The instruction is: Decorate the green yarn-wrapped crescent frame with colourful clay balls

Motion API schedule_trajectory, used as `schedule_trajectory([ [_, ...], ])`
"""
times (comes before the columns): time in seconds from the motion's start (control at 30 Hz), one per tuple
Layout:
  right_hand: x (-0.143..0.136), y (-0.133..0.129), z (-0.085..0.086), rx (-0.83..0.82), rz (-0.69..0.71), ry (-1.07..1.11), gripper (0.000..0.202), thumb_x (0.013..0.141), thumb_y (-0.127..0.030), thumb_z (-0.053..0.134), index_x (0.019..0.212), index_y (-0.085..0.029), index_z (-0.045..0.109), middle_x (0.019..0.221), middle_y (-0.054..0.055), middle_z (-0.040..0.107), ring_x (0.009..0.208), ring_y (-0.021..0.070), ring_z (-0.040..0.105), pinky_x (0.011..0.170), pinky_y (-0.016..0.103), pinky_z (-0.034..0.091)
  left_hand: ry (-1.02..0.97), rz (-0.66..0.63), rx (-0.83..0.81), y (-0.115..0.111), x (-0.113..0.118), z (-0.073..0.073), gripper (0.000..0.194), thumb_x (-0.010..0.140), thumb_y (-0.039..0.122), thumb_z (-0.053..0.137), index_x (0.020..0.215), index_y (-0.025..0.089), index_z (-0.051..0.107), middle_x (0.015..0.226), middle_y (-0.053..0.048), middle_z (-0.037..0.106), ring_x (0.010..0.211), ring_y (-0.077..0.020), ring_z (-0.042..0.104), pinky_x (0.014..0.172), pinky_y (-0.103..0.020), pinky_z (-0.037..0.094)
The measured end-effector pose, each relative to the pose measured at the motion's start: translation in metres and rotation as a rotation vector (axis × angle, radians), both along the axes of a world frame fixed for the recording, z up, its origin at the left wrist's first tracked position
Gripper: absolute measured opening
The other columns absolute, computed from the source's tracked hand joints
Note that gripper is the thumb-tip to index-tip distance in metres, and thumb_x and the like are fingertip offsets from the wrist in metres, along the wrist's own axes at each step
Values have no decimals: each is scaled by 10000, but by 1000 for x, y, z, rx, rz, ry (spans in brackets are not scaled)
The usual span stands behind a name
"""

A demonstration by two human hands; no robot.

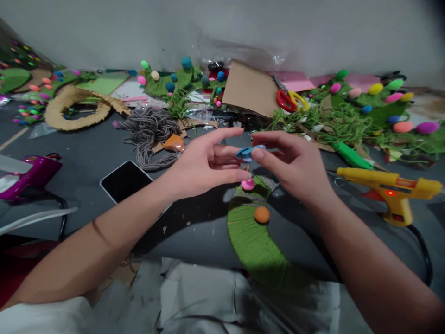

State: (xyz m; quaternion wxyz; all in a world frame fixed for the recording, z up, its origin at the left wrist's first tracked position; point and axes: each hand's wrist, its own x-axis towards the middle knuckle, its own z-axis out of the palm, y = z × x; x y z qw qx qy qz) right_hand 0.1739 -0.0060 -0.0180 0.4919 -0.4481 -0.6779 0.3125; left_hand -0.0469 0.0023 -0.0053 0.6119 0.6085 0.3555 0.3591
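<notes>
Between thumb and fingers, my right hand [292,162] pinches a small blue piece [245,154], flat-looking and slightly blurred; its kind is unclear. Facing it, my left hand [205,160] has its fingers and thumb apart, with a fingertip close to or touching the blue piece. Its thumb tip is just above a pink ball [248,184]. Below both hands lies a curved form wrapped in green yarn [248,232], its lower end reaching past the table edge. On it sit the pink ball and an orange ball [262,214]. Grey yarn shows near its upper end.
A yellow glue gun [389,185] with a lit red light lies right, beside a green-handled tool [352,155]. At left are a phone [127,181] and a purple glue gun [33,178]. Behind are grey yarn [149,134], scissors [287,101], cardboard [250,90] and a tan wrapped ring [57,113].
</notes>
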Motion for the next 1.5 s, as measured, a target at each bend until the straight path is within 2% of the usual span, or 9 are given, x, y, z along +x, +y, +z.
schedule_trajectory([
  [0.17,-17,-8,-2,40,68,-80,179,918,-397,775,940,-221,805,900,27,785,814,171,708,708,296,575,40,38,49,0,0,-2,632,805,272,886,1373,220,612,993,-43,834,949,-222,814,881,-311,658],
  [0.3,-11,-3,-1,38,-49,-51,143,923,-330,770,844,-210,767,789,6,762,724,155,694,665,287,552,81,60,77,1,0,-1,517,854,269,843,1324,199,639,909,-39,828,906,-229,820,855,-322,659],
  [0.43,3,4,2,39,-161,-22,122,908,-335,785,879,-216,783,817,13,778,722,158,706,669,294,563,11,21,56,3,-1,-2,580,821,203,859,1344,215,610,1063,-58,831,1009,-237,810,951,-351,655],
  [0.6,-2,-1,4,-16,16,-12,263,851,-362,840,1081,-242,796,1048,44,802,930,200,743,763,315,604,-44,-48,16,2,0,-5,735,762,199,900,1413,256,562,1176,-58,809,1074,-263,794,953,-381,664],
  [0.73,-17,-9,1,-11,80,-42,148,880,-344,813,976,-231,815,978,40,788,878,184,722,730,304,592,-11,-30,30,1,0,-6,715,799,246,886,1430,228,550,1010,-42,830,933,-225,816,888,-338,664],
  [0.9,-14,-4,0,27,-59,-26,128,879,-317,814,807,-219,774,758,2,750,693,151,677,653,291,559,56,3,61,1,-1,-4,583,839,285,853,1361,198,606,897,-39,821,907,-242,821,867,-351,662],
  [1.07,6,7,3,57,-230,15,134,879,-359,819,892,-228,794,811,15,775,711,159,698,638,291,556,10,5,21,0,0,-2,667,792,198,878,1385,214,572,1035,-58,824,1021,-260,809,957,-384,658],
  [1.3,-12,-5,1,-68,91,25,298,847,-427,843,1065,-227,802,1020,46,792,880,183,731,728,297,594,-51,-35,10,0,1,-4,697,780,196,893,1397,244,572,1095,-43,819,995,-237,809,914,-357,673],
  [1.5,-16,-4,0,-35,31,15,233,871,-438,817,825,-211,790,776,11,758,708,152,682,662,288,547,64,13,73,0,-1,-2,562,834,297,862,1332,200,621,938,-37,825,913,-234,820,858,-346,673],
])
